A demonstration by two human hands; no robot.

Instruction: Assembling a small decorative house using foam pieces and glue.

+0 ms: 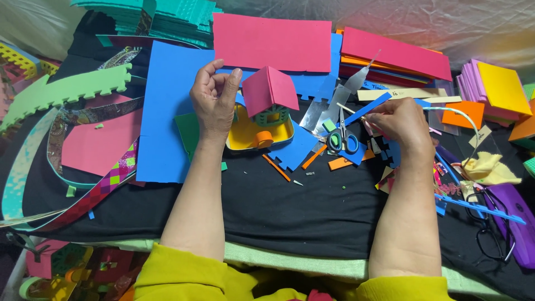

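Item: foam house [266, 106], pink roof. Left hand [214, 100] steadies it, fingers half-curled; right hand [397, 120] pinches thin stick [350, 111] (scissors [341, 139] near). Risk: a nudge tips the house.

Covered by a black cloth [290, 212], with a pale green edge at the near side. Strewn with foam sheets: a large blue sheet [164, 111], pink sheets [271, 42], a stack of pink and orange sheets [398, 56]. Also scissors [343, 139], small foam scraps [276, 167], patterned ribbons [83, 200], eyeglasses [490, 228].
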